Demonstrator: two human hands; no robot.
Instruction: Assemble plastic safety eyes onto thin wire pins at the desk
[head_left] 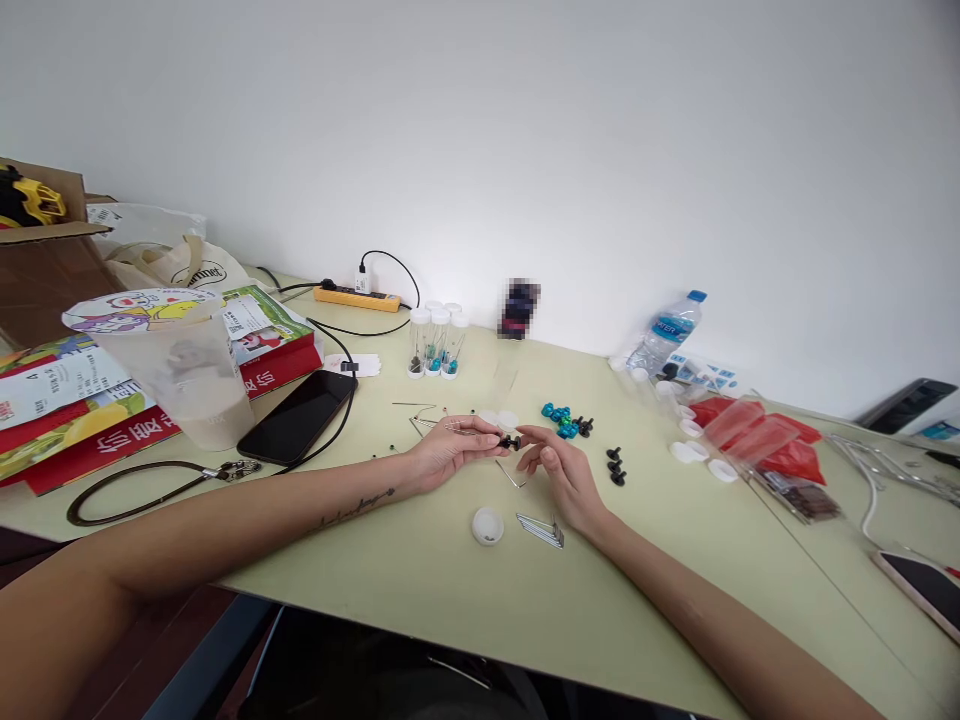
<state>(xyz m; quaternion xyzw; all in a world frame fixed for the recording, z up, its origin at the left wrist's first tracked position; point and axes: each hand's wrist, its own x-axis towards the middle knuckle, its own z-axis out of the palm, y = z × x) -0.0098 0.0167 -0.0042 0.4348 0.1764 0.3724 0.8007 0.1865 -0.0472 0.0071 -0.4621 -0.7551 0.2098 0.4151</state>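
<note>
My left hand [452, 448] rests on the pale green table [420, 570] and pinches a small black part [511, 441] at its fingertips. My right hand [561, 468] meets it from the right, fingers curled and pinched close to the same part. A thin metal pin [511, 476] lies just below the two hands. Blue and black small parts [564, 420] lie in a cluster beyond my right hand, and three more black parts [616, 466] sit to its right. A bundle of metal pins [541, 529] and a small white cap [487, 524] lie near my right wrist.
Clear vials [435, 342] stand at the back centre beside an orange power strip [357, 296]. A black phone [298, 416], a cable, a plastic cup [180, 365] and red boxes occupy the left. A water bottle [667, 332], white caps and red bags [757, 435] lie right.
</note>
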